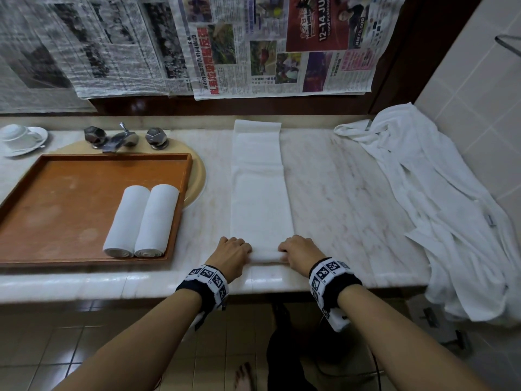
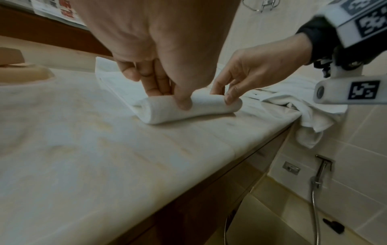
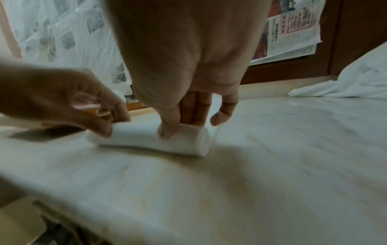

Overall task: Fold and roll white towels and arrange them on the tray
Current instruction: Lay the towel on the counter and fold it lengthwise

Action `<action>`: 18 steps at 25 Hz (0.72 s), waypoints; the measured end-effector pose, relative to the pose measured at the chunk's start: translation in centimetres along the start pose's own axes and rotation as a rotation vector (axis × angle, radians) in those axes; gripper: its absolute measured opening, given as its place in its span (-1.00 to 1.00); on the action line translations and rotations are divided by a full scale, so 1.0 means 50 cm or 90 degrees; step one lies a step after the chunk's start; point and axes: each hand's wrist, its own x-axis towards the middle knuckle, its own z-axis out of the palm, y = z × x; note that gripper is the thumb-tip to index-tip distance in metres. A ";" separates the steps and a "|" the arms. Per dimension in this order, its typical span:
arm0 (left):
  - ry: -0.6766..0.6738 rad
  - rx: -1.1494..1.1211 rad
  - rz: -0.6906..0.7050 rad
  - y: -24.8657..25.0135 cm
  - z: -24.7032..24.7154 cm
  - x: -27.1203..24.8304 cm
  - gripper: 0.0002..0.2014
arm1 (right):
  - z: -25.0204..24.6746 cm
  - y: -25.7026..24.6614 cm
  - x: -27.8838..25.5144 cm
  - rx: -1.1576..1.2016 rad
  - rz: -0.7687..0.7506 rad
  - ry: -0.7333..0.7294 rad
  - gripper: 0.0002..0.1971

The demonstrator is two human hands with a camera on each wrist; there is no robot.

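Pinching the rolled near end of a long folded white towel (image 1: pixel 260 193), the left hand (image 1: pixel 231 255) and right hand (image 1: pixel 298 253) curl thumbs and fingers round the short roll at the marble counter (image 1: pixel 338 193) front edge. That roll lies left to right; the flat strip runs straight away toward the wall. Left, two rolled white towels (image 1: pixel 141 221) lie side by side on the brown wooden tray (image 1: pixel 70 193). Right, a crumpled white cloth heap (image 1: pixel 437 207) drapes over the counter's end.
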 end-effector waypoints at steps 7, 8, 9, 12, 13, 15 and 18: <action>-0.048 -0.085 -0.077 -0.001 -0.030 0.026 -0.79 | -0.015 0.017 0.010 0.158 0.064 0.051 -0.88; -0.044 -0.089 -0.090 0.004 -0.031 0.029 -0.78 | -0.012 0.013 0.013 0.129 0.065 0.065 -0.93; -0.026 -0.098 -0.097 0.008 -0.029 0.031 -0.78 | -0.008 0.008 0.016 0.103 0.068 0.084 -0.96; 0.035 -0.122 -0.106 0.021 -0.021 0.027 -0.79 | 0.020 -0.014 0.020 0.078 0.020 0.153 -0.86; 0.044 -0.117 -0.111 0.026 -0.019 0.025 -0.79 | 0.030 -0.023 0.017 0.076 -0.003 0.171 -0.83; 0.056 -0.101 -0.122 0.036 -0.014 0.020 -0.81 | 0.047 -0.032 0.008 0.084 -0.027 0.209 -0.88; 0.067 -0.119 -0.116 0.044 -0.007 0.008 -0.77 | 0.054 -0.026 0.003 0.098 -0.026 0.195 -0.79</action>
